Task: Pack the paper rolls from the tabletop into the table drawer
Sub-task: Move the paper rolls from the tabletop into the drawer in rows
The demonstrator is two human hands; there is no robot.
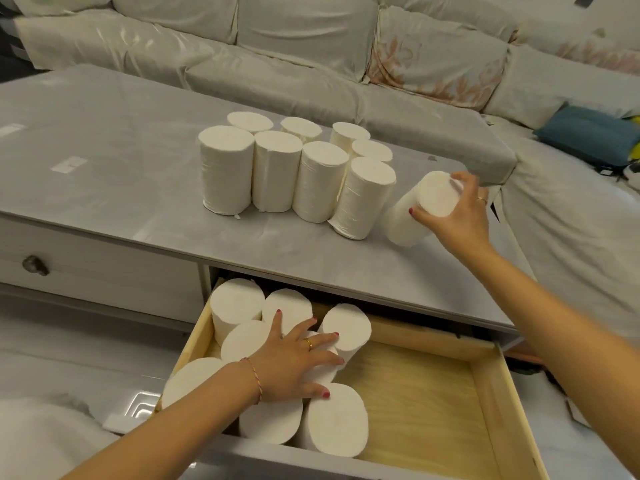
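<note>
Several white paper rolls stand upright in a cluster on the grey tabletop. At the table's right end my right hand grips the top of one tilted roll, fingers curled round its end. Below, the wooden drawer is pulled out, with several rolls standing in its left half. My left hand rests flat with spread fingers on the tops of those rolls, covering one in the middle.
A covered sofa runs behind and to the right of the table, with a blue cushion on it. A shut drawer with a dark knob is at the left. The open drawer's right half shows bare wood.
</note>
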